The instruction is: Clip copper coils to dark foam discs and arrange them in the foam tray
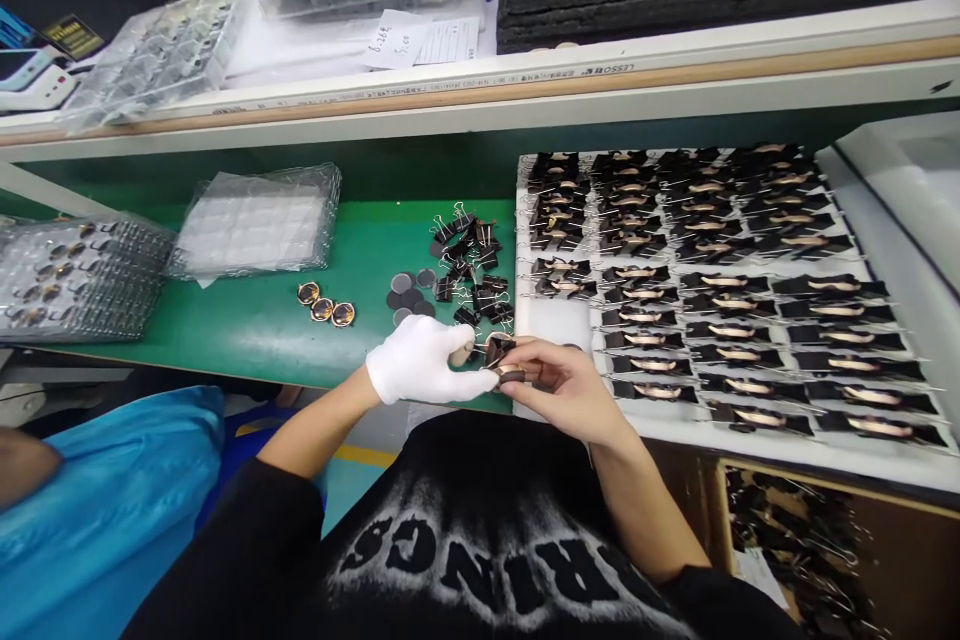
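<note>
My left hand (420, 360), in a white glove, meets my bare right hand (566, 385) at the table's front edge. Between their fingertips are a black binder clip (498, 350) and a small gold-rimmed round piece (511, 376), partly covered by the fingers. The right fingers curl around both; the left thumb pinches at the round piece's left end. Just beyond the hands lies a pile of black binder clips (469, 265) with wire handles. Beside it are several dark round discs (409, 298). Three amber round pieces with gold rims (322, 308) rest farther left on the green tabletop.
A white foam board (555, 320) at right carries rows of clipped pieces (727, 305). Clear plastic trays (255, 220) stand left, with a filled stack (82, 280) beyond. A shelf edge (480, 100) crosses behind. A box of clips (802, 550) sits lower right; a blue-clothed person (120, 510) is at left.
</note>
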The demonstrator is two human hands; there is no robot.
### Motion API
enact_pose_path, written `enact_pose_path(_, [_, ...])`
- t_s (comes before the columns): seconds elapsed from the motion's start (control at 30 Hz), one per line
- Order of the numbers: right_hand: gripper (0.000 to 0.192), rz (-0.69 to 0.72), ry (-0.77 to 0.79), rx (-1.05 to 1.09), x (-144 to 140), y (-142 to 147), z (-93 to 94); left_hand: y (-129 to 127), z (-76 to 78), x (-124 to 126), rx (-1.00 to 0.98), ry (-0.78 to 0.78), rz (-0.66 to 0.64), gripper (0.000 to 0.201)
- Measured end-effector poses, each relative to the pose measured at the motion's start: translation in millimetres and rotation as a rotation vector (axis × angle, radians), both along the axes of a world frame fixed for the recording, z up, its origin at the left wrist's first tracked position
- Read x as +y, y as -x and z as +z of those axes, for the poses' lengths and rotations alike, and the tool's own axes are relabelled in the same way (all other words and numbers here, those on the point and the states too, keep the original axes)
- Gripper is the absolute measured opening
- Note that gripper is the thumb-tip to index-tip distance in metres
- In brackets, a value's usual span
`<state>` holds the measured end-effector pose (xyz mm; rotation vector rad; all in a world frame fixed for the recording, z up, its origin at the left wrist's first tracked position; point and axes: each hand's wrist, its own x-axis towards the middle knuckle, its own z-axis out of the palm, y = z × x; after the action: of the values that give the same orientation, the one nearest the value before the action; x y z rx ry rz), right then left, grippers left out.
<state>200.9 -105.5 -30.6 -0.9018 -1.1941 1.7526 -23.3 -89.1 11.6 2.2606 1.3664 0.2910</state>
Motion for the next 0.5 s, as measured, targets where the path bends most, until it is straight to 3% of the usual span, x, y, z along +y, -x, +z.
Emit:
enact_pose_path(0.13, [0.021, -0.054, 0.073, 0.041, -2, 0, 3.0, -4, -4.4, -1, -0.019, 0.018, 0.107, 0.038])
enact_pose_path(0.37, [0.026, -0.529, 0.353, 0.392, -3, 19, 5.2, -10, -8.8, -2, -0.329, 0.2, 0.255, 0.033])
enact_pose_path(0.5, [0.032, -0.556, 0.495, 0.456, 0, 33, 1.8, -23, -16.5, -11, -0.432, 0.236, 0.328, 0.032])
